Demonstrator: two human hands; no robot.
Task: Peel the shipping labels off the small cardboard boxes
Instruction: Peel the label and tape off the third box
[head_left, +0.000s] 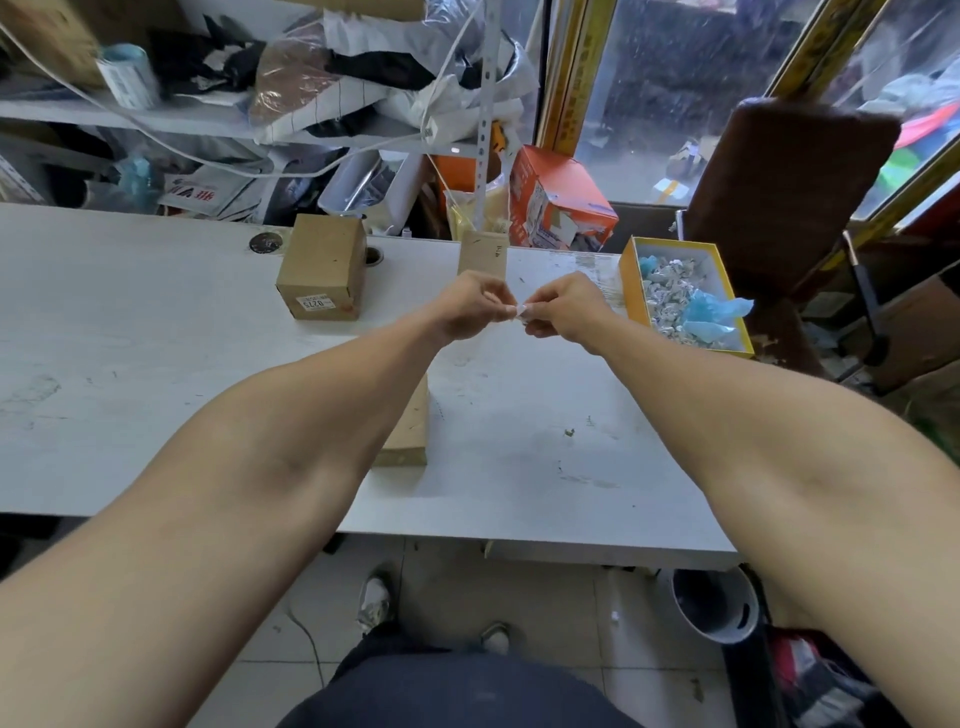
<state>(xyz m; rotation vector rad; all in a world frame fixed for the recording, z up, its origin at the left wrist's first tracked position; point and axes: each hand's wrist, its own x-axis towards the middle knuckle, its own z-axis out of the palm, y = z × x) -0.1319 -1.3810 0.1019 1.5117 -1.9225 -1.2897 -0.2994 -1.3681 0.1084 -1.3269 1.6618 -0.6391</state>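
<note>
Both hands raised together above the white desk (156, 322), fingertips meeting. Left hand (470, 306) and right hand (563, 306) each pinching the same small white scrap of peeled label (518, 311); grip pressed tight on it from both sides, probably to ball it up or free it from sticky fingers. Exact finger lie too small to tell.

Left of the grip and slightly beyond: small brown cardboard box (323, 267) upright on the desk, white printed sticker (317, 303) on its near face, not yet peeled. Just beyond the grip: second plain cardboard box (483, 254), half hidden by the hands; no label visible on it. Below the left forearm: flat cardboard piece (410, 431), mostly covered.

Right of the grip: yellow-rimmed open box (631, 280) holding crumpled white and blue label scraps, likely the discard bin, near enough for a quick drop.

Judged: one label off, at least one box left.
</note>
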